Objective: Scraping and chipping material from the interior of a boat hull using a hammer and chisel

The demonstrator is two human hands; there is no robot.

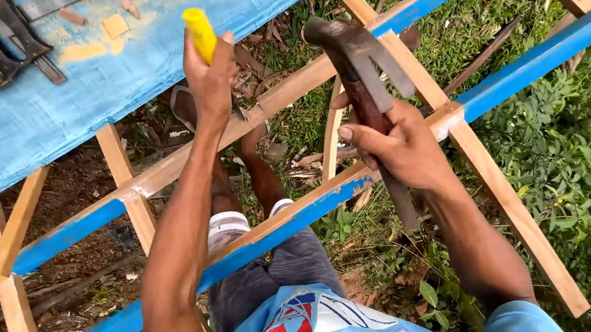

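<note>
The left hand [211, 76] is fisted around a yellow handle [199, 32] whose long axis runs toward 11 o'clock, its lower end hidden in the palm against the wooden rail [166, 170]. The hammer [362, 73], gripped shut in the right hand [398, 145], sits at about 3 o'clock from that handle and well apart, head up (claw pointing toward 4 o'clock). Both forearms reach up over the blue-and-wood frame [517, 69], the left straighter, the right bent at the wrist.
</note>
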